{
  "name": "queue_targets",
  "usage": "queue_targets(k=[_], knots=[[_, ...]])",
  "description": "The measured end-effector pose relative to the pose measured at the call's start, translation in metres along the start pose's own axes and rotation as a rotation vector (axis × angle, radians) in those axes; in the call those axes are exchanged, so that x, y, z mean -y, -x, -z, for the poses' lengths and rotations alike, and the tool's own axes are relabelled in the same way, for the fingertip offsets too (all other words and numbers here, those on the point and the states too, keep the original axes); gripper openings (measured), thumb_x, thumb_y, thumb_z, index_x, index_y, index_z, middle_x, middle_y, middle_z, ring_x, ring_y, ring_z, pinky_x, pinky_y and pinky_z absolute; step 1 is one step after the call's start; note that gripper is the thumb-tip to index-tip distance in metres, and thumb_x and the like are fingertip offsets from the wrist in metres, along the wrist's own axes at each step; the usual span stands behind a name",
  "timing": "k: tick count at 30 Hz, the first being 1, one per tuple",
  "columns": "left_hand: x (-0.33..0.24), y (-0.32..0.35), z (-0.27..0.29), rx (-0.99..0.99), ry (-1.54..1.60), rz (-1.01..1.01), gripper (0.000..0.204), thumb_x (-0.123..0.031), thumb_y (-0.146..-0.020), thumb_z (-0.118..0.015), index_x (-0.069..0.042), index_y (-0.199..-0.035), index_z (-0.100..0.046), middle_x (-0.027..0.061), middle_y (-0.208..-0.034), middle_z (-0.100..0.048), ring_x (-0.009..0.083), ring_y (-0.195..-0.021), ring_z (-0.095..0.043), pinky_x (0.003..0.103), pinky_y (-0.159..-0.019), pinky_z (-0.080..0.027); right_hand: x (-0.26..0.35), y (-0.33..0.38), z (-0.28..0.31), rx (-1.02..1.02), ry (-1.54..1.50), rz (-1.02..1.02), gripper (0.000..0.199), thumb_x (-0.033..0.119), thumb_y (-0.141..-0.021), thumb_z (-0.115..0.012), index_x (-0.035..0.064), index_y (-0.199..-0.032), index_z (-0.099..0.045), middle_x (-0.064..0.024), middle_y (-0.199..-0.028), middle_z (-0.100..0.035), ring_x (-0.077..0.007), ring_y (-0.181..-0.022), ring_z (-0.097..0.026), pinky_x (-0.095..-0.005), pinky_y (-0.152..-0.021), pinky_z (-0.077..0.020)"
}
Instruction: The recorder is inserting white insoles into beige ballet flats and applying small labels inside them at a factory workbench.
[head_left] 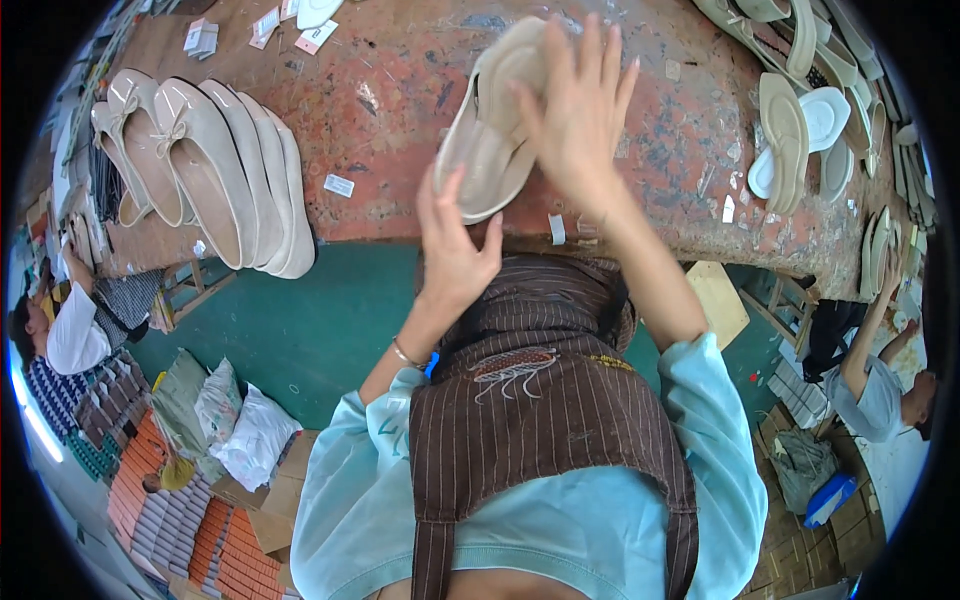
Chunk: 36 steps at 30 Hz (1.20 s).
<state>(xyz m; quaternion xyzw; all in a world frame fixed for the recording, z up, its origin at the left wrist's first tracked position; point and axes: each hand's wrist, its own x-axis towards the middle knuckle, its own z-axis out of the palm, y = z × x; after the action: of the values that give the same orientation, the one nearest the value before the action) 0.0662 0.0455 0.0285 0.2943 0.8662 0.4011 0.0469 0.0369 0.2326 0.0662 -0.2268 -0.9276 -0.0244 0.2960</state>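
Observation:
A beige flat shoe (487,152) lies on the worn red worktable in front of me, its inside facing up and its heel end toward me. My left hand (458,243) grips that heel end, fingers along its left side and thumb at the near edge. Over the toe half my right hand (583,115) is laid nearly flat, slightly blurred, with its fingers stretched out. The palm hides part of the shoe's right side, and whether it presses on the inside I cannot tell.
Beige bow-trimmed flats (215,165) stand in a row at the table's left. Insoles (783,140) and more shoes (850,70) are heaped at the right. Paper tags (201,38) lie at the far left. Two people work nearby, one at each side; white sacks (255,435) rest on the floor.

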Motion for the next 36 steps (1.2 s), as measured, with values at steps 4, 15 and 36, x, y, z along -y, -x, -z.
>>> queue_targets(k=[4,15,36], knots=[[-0.017,-0.005,-0.025,-0.011,0.085,-0.008,0.094,-0.010,-0.071,-0.082,0.000,-0.146,-0.025,0.0290,-0.140,-0.037,0.0453,-0.128,-0.040,0.050,-0.106,-0.036,-0.018,-0.039,0.018,0.580,-0.953,-0.280,0.037,0.013,-0.076,-0.070,-0.0042,-0.108,-0.061,-0.0241,-0.120,-0.062,-0.0373,-0.097,-0.067,-0.0412,-0.074,-0.0557],[0.008,-0.002,-0.060,-0.144,-0.113,-0.062,0.122,-0.051,-0.073,-0.077,0.007,-0.150,-0.003,0.0302,-0.146,-0.036,0.0416,-0.137,-0.039,0.071,-0.111,-0.002,0.003,0.070,0.000,0.399,-0.367,0.162,0.049,0.013,-0.085,-0.055,0.0039,-0.133,-0.054,-0.0164,-0.132,-0.058,-0.0299,-0.127,-0.054,-0.0545,-0.114,-0.0240],[0.009,-0.007,-0.067,-0.216,-0.205,-0.111,0.125,-0.053,-0.066,-0.080,0.012,-0.149,-0.012,0.0311,-0.145,-0.041,0.0388,-0.136,-0.043,0.072,-0.110,-0.001,0.005,0.063,0.006,0.588,-0.235,0.267,0.064,0.016,-0.087,-0.056,-0.0175,-0.137,-0.035,-0.0377,-0.132,-0.049,-0.0452,-0.131,-0.045,-0.0573,-0.116,-0.0193]])
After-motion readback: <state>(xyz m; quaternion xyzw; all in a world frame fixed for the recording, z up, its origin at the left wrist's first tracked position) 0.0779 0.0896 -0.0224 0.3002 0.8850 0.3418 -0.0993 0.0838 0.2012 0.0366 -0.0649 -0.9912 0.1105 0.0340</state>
